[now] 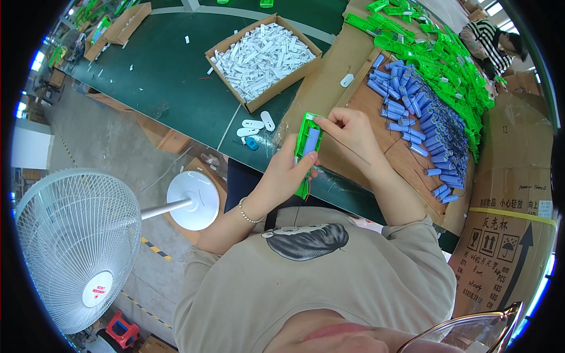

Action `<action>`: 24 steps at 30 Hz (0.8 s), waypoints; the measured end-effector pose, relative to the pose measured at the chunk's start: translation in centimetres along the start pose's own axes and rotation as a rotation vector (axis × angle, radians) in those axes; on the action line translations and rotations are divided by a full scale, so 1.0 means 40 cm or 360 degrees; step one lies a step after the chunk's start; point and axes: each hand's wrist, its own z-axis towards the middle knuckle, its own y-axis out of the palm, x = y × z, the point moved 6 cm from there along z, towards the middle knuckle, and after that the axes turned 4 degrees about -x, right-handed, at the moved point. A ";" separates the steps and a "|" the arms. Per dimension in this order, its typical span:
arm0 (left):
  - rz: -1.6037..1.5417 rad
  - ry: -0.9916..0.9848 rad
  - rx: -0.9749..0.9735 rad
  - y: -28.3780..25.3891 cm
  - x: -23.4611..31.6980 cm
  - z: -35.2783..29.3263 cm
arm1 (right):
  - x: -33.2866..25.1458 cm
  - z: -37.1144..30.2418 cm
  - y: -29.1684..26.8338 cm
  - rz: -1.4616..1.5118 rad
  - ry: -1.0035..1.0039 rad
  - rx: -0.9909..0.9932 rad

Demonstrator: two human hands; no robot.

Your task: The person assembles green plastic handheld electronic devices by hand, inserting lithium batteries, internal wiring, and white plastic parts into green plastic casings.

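Observation:
My left hand is closed around a bright green plastic housing, held over the table's near edge. Inside the housing lies a blue cylindrical battery cell. My right hand pinches at the upper end of the housing, beside a small white piece; what sits between its fingertips is hidden. A thin dark wire runs along the right wrist. To the left of the housing, several white oval covers lie on the table with a small blue piece.
An open cardboard box of small white parts stands on the green table. Blue battery cells with wires are heaped at right, beside piled green housings. A white fan stands left; large cartons stand right. Another person is at far right.

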 end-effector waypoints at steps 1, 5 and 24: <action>-0.0078 -0.0042 -0.0088 0.000 -0.012 0.004 | -0.002 0.009 -0.004 -0.0232 0.0049 -0.0098; -0.0288 -0.0188 -0.0369 -0.002 -0.028 0.019 | -0.007 0.051 -0.013 -0.0038 -0.0102 -0.0200; 0.1203 0.1322 0.0762 -0.157 -0.050 -0.009 | 0.418 0.902 -0.090 0.1963 0.0890 0.0617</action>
